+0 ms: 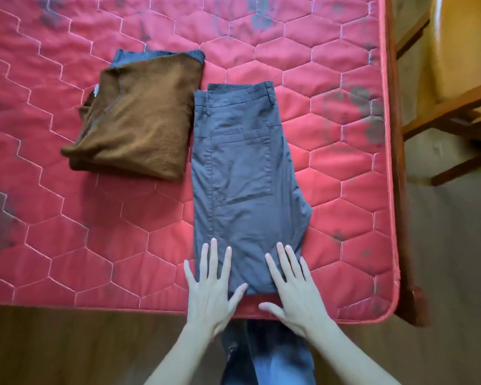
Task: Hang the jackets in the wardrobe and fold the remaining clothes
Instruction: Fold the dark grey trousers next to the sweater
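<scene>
Grey trousers (242,168) lie folded lengthwise on the red quilted mattress (331,79), waistband at the far end, back pocket up. My left hand (210,290) lies flat with fingers spread on the near left corner of the trousers. Flat on the near right corner, fingers straight, is my right hand (293,287). To the left of the trousers sits a folded brown sweater (139,120) on top of a dark blue knitted garment (156,55) whose edge shows behind it.
The mattress's near edge runs just under my wrists, with wooden floor (67,348) below it. A wooden bed frame (400,162) borders the right side. Beyond it stands a wooden chair (456,107). My jeans-clad legs (270,357) show between my arms.
</scene>
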### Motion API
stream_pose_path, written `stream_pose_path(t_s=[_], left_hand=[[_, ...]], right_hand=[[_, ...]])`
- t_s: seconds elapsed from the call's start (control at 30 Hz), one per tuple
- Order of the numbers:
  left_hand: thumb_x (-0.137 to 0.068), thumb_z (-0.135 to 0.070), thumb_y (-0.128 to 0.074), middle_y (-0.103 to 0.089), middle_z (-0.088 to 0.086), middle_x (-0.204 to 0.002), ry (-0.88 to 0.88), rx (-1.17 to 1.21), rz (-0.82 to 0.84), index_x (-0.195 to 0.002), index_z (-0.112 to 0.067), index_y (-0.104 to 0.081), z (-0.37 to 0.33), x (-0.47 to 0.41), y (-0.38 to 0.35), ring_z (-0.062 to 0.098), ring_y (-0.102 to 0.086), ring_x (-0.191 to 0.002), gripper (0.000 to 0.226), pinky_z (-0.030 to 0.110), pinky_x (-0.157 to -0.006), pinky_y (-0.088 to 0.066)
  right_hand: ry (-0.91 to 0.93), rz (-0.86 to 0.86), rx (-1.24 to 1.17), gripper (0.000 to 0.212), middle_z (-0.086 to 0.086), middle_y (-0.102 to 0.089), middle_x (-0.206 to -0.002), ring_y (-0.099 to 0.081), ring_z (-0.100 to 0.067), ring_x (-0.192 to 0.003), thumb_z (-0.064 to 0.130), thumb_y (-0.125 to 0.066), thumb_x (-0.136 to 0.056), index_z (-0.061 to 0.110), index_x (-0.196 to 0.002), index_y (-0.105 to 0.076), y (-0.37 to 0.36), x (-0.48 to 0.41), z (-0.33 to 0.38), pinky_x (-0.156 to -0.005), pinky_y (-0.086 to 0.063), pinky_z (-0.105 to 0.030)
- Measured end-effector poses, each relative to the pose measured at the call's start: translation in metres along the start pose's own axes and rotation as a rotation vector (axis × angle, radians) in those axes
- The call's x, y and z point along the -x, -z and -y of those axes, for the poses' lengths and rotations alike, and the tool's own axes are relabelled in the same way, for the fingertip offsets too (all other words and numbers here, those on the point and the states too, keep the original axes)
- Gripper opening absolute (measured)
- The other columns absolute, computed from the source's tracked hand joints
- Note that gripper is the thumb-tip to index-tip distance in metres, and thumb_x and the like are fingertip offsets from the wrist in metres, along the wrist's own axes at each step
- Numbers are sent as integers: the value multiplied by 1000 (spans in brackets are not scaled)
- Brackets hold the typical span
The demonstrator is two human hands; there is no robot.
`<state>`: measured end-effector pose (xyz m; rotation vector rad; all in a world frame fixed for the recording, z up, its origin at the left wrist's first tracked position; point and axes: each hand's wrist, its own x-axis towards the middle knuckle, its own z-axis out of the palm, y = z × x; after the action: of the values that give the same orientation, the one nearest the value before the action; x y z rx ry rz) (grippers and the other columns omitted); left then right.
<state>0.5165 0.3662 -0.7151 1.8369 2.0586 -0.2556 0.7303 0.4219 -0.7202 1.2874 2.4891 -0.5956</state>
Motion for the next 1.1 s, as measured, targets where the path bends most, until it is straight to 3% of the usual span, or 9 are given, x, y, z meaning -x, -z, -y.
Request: stream_pose_path(t_s=[0.07,0.17,0.27,0.37,0.47,0.57,0.83,1.0,1.1], left_hand=[[-78,-78,-53,-7,17,-167,-111,-56,-10,-159,-19,-18,9,4,-1,34,-8,-154,106,67,-117,-10],[-68,-60,-75,-24,23,-162,-200,-117,-27,-152,-14,-39,27,0,-3,37,-25,-150,102,65,-115,-21],[-72,-28,-78,-59,20,-136,-256,-118,-205,-116,-9,-68,34,-7,3,35,-53,-131,49,58,-114,-31],[-85,-22,-62,-65,9,-104,-243,-50,-387,-90,-12,-66,33,-26,37,30,-63,-103,12,50,-110,-35],[-93,-26,-55,-58,5,-89,-164,1,-490,-92,-13,-64,34,-59,89,30,-60,-84,15,46,-101,-43],[-98,-32,-49,-60,4,-87,-97,1,-568,-98,-14,-65,41,-107,143,29,-59,-83,24,46,-97,-46],[-85,-23,-74,-62,4,-81,-36,-13,-691,-94,-13,-69,60,-263,229,28,-54,-79,14,45,-89,-48],[-89,-19,-71,-63,12,-114,77,80,-656,-116,-11,-67,47,-343,216,33,-60,-103,28,47,-98,-46],[-98,-26,-54,-55,18,-138,22,103,-544,-131,-12,-61,30,-345,171,36,-52,-127,37,52,-106,-40]], right_hand=[[2,-70,20,79,-21,-29,-160,-32,-37,-147,39,-69,-79,14,-150,-42,-1,1,0,-113,-30,-48],[32,-313,42,37,-18,-63,-132,-63,-35,-118,12,-47,-81,11,-109,-72,1,-9,-5,-102,-37,-42],[44,-457,-60,20,-6,-73,-101,-69,-30,-100,14,-50,-85,12,-85,-70,21,-20,-8,-91,-39,-36],[7,-513,-216,8,0,-67,-89,-66,-26,-91,17,-59,-86,14,-87,-66,62,-36,-5,-83,-41,-32],[-33,-545,-300,16,0,-64,-86,-61,-26,-84,25,-51,-91,15,-88,-63,114,-62,-4,-76,-40,-34],[-103,-587,-389,16,-1,-63,-83,-58,-27,-80,28,-57,-91,14,-86,-63,170,-104,-11,-73,-41,-36],[-253,-589,-545,18,-3,-59,-80,-55,-32,-81,21,-64,-94,14,-80,-55,257,-254,-49,-68,-34,-39],[-365,-455,-592,15,-5,-64,-94,-57,-31,-95,26,-66,-92,12,-94,-62,243,-329,-78,-82,-42,-41],[-442,-325,-719,45,-5,-58,-111,-54,-26,-110,42,-77,-81,15,-113,-60,218,-342,-86,-96,-45,-42]])
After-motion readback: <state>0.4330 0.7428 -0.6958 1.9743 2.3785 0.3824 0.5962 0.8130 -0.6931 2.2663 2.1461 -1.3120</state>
